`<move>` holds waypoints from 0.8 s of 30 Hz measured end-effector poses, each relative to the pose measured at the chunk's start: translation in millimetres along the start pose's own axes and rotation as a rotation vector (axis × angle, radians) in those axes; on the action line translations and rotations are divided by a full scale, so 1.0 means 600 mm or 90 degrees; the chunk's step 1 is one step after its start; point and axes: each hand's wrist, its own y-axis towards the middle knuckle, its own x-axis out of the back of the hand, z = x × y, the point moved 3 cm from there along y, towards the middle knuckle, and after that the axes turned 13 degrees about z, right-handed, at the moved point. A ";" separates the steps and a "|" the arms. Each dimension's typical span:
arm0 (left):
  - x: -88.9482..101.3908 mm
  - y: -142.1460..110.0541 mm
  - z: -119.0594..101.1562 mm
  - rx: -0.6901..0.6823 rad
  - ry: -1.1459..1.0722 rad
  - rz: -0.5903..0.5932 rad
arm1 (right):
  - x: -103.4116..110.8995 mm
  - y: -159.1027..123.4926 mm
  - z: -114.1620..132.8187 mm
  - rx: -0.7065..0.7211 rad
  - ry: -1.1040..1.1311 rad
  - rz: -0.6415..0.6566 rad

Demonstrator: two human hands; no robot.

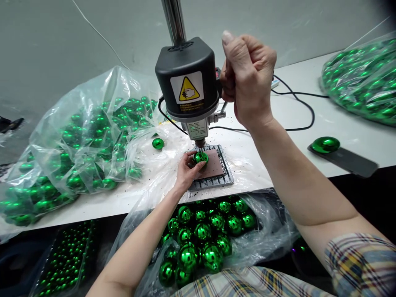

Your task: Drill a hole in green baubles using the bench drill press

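Note:
Between the thumb and fingers of my left hand [187, 171] is a shiny green ball [201, 158], held on a pinkish-brown board [215, 167]. The board lies on the slotted metal base [228, 177] of a small bench drill press [185, 66]. The drill's chuck [200, 142] is just above the ball; I cannot tell whether the bit touches it. My right hand [249, 78] is raised beside the drill head, its fist closed around the press lever [222, 112]. The fist hides most of the lever.
Clear plastic bags of green balls stand left [102, 128] and right [361, 78]. An open bag of green balls [202, 231] is at my lap. A loose green ball [158, 143] lies left; another [325, 144] rests on a phone [352, 159]. A black cable [305, 128] crosses the table.

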 end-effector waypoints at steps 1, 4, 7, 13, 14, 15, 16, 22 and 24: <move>-0.002 0.001 0.000 -0.011 0.027 -0.002 | 0.000 0.001 -0.002 0.001 -0.001 -0.001; -0.005 0.003 0.000 -0.041 0.104 -0.020 | 0.000 0.003 -0.005 -0.006 -0.012 -0.002; -0.007 0.002 -0.001 -0.042 0.153 -0.028 | 0.000 0.003 -0.004 0.000 -0.022 0.007; -0.010 0.002 -0.001 -0.030 0.134 -0.023 | -0.002 -0.019 0.013 -0.007 -0.057 -0.004; -0.009 0.003 0.000 -0.030 0.124 -0.019 | -0.001 -0.024 0.016 -0.010 -0.067 -0.009; -0.009 0.003 0.001 -0.030 0.119 -0.015 | -0.001 -0.028 0.017 -0.013 -0.075 -0.015; -0.008 0.003 0.003 -0.031 0.122 -0.013 | -0.001 -0.032 0.018 -0.015 -0.080 -0.018; 0.001 0.003 0.008 -0.022 0.145 -0.002 | -0.001 -0.033 0.012 -0.020 -0.105 -0.027; 0.002 0.007 0.005 -0.005 0.108 0.004 | -0.002 -0.033 0.011 -0.016 -0.111 -0.035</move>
